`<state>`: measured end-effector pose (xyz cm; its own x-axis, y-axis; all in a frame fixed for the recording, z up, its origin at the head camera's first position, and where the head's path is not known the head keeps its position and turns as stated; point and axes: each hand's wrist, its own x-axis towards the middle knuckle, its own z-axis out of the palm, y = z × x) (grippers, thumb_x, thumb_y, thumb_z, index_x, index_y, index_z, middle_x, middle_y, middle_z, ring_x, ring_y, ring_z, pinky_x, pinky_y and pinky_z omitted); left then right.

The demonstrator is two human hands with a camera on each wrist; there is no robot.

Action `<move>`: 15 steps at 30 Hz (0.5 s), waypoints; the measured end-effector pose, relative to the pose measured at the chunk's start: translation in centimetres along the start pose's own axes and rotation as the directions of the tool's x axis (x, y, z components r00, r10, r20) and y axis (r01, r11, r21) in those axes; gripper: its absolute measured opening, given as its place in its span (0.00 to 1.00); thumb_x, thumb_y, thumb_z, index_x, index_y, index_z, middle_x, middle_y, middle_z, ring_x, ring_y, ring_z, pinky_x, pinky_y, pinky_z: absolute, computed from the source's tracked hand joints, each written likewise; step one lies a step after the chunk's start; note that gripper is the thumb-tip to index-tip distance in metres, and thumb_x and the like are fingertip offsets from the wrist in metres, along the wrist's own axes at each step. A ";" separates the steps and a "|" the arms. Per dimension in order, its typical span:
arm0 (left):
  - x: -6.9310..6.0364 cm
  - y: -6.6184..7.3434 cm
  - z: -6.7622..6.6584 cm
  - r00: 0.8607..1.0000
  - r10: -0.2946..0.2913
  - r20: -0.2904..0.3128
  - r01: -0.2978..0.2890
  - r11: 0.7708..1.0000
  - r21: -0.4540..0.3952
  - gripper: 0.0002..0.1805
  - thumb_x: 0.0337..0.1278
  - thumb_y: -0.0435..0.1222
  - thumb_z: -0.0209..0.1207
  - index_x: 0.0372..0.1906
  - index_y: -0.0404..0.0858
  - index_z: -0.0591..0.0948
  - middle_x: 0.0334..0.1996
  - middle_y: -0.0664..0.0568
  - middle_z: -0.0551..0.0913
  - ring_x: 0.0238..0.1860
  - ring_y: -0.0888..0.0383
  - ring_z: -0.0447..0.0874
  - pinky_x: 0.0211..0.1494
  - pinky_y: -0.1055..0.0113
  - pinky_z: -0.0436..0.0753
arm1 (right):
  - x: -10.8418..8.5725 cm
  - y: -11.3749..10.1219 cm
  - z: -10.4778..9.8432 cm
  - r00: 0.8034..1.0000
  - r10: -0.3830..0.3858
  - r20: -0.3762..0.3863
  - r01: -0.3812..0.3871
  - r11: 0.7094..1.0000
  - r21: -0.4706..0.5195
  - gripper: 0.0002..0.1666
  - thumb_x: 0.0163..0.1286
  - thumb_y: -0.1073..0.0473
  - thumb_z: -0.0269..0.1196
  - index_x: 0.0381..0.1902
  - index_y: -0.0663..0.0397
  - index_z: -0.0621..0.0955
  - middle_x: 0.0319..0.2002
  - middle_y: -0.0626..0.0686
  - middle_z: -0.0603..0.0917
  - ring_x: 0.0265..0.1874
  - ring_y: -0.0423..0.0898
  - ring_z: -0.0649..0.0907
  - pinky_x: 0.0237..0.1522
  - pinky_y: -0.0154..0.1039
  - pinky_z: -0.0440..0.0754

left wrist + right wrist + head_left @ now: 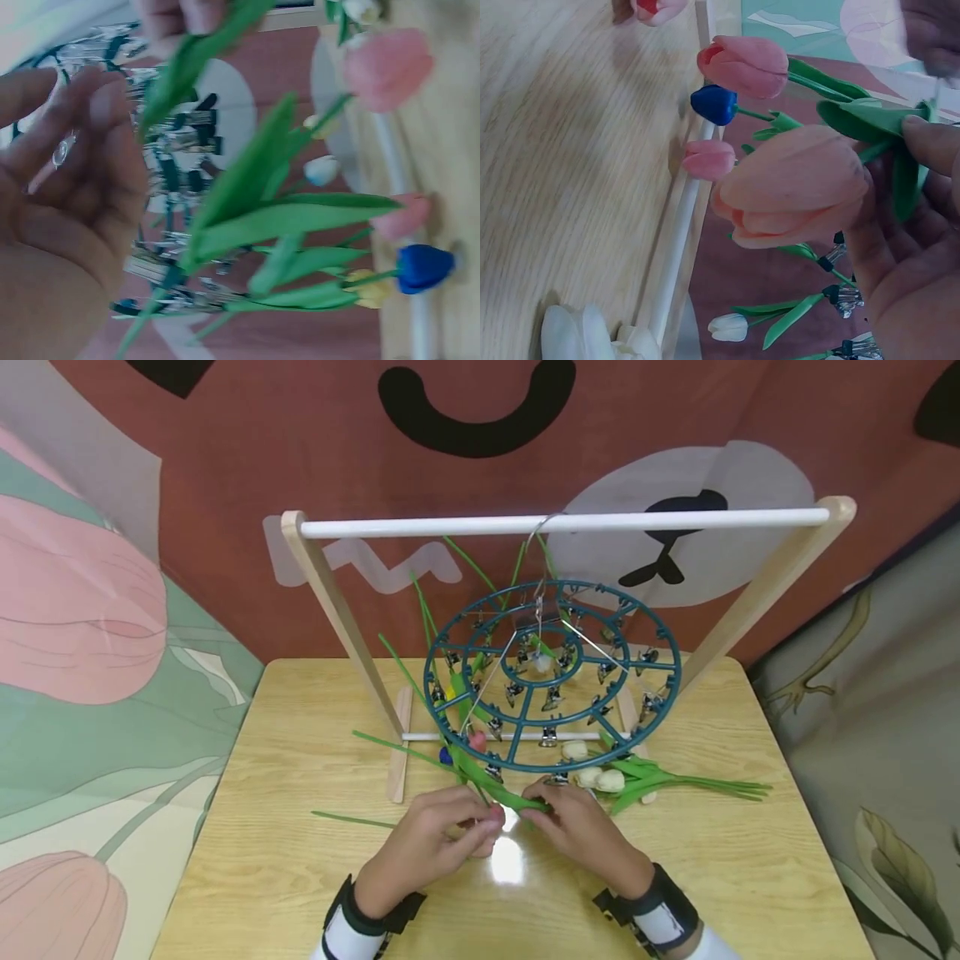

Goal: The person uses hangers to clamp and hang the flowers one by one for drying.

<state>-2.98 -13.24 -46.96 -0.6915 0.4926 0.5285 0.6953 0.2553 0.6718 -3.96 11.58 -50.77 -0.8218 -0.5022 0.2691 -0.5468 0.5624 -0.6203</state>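
Note:
My right hand grips a peach tulip just behind its bloom, the thumb pressed on its green leaves. At the stem's other end, my left hand has its fingers curled, with thumb and forefinger seeming to pinch the stem; the contact is blurred in the right wrist view. Both hands are in front of a round teal clip hanger, under its near rim. Tulips hang bloom-down from clips at its left, among them a blue one and a pink one.
A wooden stand with a white top bar carries the hanger. White tulips with long stems lie on the table at the right. A green stem shows left of my left hand. A printed cloth hangs behind.

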 end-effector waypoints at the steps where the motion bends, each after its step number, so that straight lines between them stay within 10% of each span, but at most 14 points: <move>1: -0.2 -0.2 0.1 0.997 -0.076 0.024 0.077 0.997 -0.009 0.03 0.67 0.36 0.67 0.40 0.42 0.89 0.36 0.59 0.89 0.37 0.66 0.86 0.42 0.77 0.86 | 0.0 -0.1 0.0 1.000 -0.007 -0.017 0.007 1.000 -0.003 0.08 0.67 0.60 0.72 0.43 0.52 0.85 0.38 0.46 0.88 0.28 0.30 0.77 0.29 0.26 0.79; 7: -0.9 -1.6 1.2 0.910 -0.412 -0.039 0.395 0.894 -0.213 0.17 0.68 0.35 0.64 0.57 0.31 0.84 0.54 0.43 0.88 0.53 0.50 0.90 0.54 0.62 0.89 | 0.2 -0.2 0.7 0.978 -0.153 -0.145 0.159 0.987 0.034 0.08 0.67 0.60 0.71 0.43 0.52 0.83 0.38 0.47 0.88 0.27 0.31 0.77 0.31 0.23 0.78; 11: -0.9 -1.9 2.0 0.898 -0.424 -0.117 0.321 0.813 -0.485 0.16 0.69 0.25 0.60 0.57 0.23 0.81 0.54 0.32 0.85 0.52 0.53 0.90 0.54 0.61 0.89 | 0.6 -0.5 0.9 0.969 -0.189 -0.162 0.202 0.977 0.072 0.08 0.71 0.59 0.68 0.45 0.52 0.81 0.37 0.47 0.87 0.26 0.31 0.78 0.30 0.20 0.78; 15: -0.7 -1.8 2.5 0.887 -0.423 -0.185 0.251 0.778 -0.577 0.11 0.69 0.22 0.57 0.52 0.20 0.80 0.52 0.35 0.86 0.52 0.60 0.89 0.54 0.63 0.89 | 1.0 -1.2 0.8 0.983 -0.127 -0.129 0.135 0.989 0.061 0.19 0.68 0.59 0.71 0.53 0.53 0.78 0.39 0.48 0.86 0.30 0.37 0.84 0.34 0.29 0.85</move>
<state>-3.26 -11.96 -49.82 -0.9437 0.1754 0.2806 0.2544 -0.1578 0.9541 -4.03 9.89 -50.32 -0.7596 -0.4804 0.4385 -0.6424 0.4483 -0.6216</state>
